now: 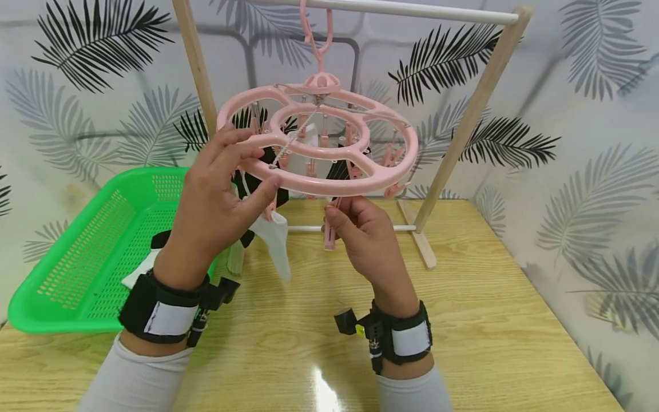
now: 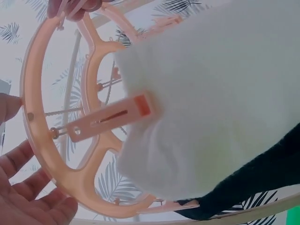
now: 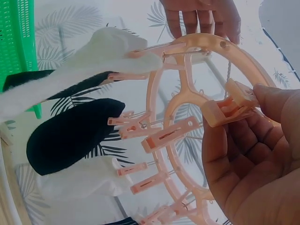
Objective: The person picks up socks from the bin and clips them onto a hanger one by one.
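A pink oval clip hanger (image 1: 329, 184) hangs from a rod, with several clothespins below its rings. My left hand (image 1: 213, 191) rests on the hanger's left rim with spread fingers, its thumb touching the near edge. Under the near rim, my right hand (image 1: 373, 240) pinches a pink clothespin (image 3: 229, 105) between thumb and fingers. No cloth shows in that clothespin. Close to my left hand, a white sock (image 2: 201, 93) hangs from another clothespin (image 2: 110, 117). A black sock (image 3: 72, 136) and a second white piece (image 3: 82, 180) hang from other clips.
Left of the stand, a green basket (image 1: 56, 309) holds white and black cloth (image 1: 144, 269). The rod (image 1: 412, 8) spans wooden posts, the right post (image 1: 476, 114) standing beside the hanger. A lower white bar (image 1: 304, 229) crosses behind my hands, above the wooden table (image 1: 494, 320).
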{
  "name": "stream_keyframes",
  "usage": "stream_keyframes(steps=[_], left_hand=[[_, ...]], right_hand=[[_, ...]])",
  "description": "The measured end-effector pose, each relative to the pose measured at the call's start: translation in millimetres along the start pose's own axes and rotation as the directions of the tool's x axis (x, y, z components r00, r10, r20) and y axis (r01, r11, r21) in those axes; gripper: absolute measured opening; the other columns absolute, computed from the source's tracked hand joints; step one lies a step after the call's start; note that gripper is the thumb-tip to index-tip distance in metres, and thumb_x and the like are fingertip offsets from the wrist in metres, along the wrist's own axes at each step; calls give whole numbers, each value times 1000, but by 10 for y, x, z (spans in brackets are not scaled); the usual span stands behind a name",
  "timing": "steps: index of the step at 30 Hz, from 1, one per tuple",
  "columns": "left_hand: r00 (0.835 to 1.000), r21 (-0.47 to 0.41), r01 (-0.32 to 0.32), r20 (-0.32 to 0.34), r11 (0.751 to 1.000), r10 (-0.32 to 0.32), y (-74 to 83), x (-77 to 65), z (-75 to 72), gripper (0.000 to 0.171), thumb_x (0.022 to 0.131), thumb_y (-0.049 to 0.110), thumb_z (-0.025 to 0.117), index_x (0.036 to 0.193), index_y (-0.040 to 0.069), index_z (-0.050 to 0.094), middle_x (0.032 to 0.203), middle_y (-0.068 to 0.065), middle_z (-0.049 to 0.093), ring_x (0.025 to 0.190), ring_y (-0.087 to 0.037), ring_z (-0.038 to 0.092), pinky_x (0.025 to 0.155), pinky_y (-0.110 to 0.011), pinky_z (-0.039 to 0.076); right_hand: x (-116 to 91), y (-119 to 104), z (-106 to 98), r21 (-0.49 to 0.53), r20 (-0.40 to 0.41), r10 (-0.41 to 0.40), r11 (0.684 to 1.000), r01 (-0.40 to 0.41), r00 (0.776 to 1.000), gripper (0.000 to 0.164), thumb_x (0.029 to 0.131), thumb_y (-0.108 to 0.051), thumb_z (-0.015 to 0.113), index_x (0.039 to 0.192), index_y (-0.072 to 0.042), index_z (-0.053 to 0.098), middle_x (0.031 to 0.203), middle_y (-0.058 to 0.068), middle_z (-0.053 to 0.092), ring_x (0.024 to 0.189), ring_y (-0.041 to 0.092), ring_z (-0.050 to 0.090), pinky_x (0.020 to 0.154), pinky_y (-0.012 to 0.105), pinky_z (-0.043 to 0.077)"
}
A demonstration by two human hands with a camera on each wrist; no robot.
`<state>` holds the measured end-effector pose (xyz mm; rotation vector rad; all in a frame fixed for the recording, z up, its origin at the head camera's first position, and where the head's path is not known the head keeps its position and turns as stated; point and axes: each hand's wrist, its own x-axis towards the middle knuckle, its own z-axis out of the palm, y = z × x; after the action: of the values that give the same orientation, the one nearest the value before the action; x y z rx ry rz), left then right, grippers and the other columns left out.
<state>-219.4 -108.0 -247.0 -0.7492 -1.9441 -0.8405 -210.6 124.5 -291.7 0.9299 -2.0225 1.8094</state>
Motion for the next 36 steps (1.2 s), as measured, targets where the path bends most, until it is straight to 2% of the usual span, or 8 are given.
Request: stream_keyframes(steps=[5, 13, 16, 21, 26, 29, 32, 36], left_hand=[[996, -42, -21, -91, 999, 17, -9, -2, -34, 30, 88, 15, 72, 112, -3, 67, 128, -22, 56, 125, -32, 50, 95, -46, 45], [966, -101, 136, -208, 986, -154, -161, -69, -113, 22, 88, 14, 66, 101, -4, 69, 119, -16, 62, 115, -27, 55, 88, -37, 43], [949, -80, 237, -195, 968, -249, -298, -94, -148, 20, 90, 12, 64, 101, -5, 69, 118, -16, 63, 114, -24, 55, 87, -34, 44], [889, -50, 428, -155, 903, -430, -581, -134, -198, 20, 93, 12, 60, 101, -4, 69, 112, -13, 63, 110, -20, 54, 84, -27, 44], [848, 113, 524, 20, 844, -529, -990, -206, -235, 30, 96, 20, 55, 106, -5, 68, 117, -22, 61, 110, -35, 52, 89, -48, 41], [786, 242, 528, 224, 814, -576, -1297, -284, -224, 38, 98, 24, 52, 112, -8, 66, 119, -29, 60, 108, -43, 54, 90, -56, 41], [708, 349, 450, 422, 822, -566, -1631, -419, -209, 40, 98, 21, 51, 113, -14, 64, 116, -34, 61, 99, -48, 57, 85, -59, 44], [567, 472, 337, 589, 814, -576, -1995, -695, -199, 46, 98, 20, 51, 123, -18, 57, 121, -40, 55, 112, -55, 51, 93, -64, 41]], right_hand=[[-3, 12, -5, 4, 6, -7, 1000, 7, 1000, 19, 104, -11, 52, 98, 6, 58, 75, 12, 58, 63, 24, 61, 67, 34, 54], [-2, 17, -6, 14, 14, -5, 1000, 4, 1000, 17, 104, -12, 52, 102, 4, 59, 78, 13, 58, 64, 24, 61, 68, 34, 54], [-4, 19, -11, 7, 13, -1, 1000, 1, 1000, 17, 104, -13, 53, 103, 2, 60, 77, 13, 59, 64, 24, 61, 69, 34, 54], [4, 17, -5, 2, 14, 2, 1000, -2, 1000, 15, 103, -11, 53, 103, 3, 59, 78, 13, 58, 65, 23, 61, 69, 33, 55], [8, 18, -1, 9, 18, 6, 1000, -7, 1000, 16, 103, -11, 53, 103, 4, 59, 80, 13, 58, 66, 23, 62, 69, 33, 55], [10, 26, -22, -4, 12, -3, 1000, 3, 1000, 18, 103, -13, 53, 103, 4, 59, 79, 12, 59, 66, 23, 62, 70, 33, 55], [24, 35, -38, -5, 16, -22, 1000, 22, 1000, 20, 104, -14, 53, 102, 5, 59, 78, 12, 59, 66, 24, 62, 70, 34, 55], [39, 41, -41, 4, 12, -25, 1000, 25, 1000, 18, 104, -13, 53, 103, 4, 59, 79, 12, 59, 67, 25, 61, 70, 34, 55]])
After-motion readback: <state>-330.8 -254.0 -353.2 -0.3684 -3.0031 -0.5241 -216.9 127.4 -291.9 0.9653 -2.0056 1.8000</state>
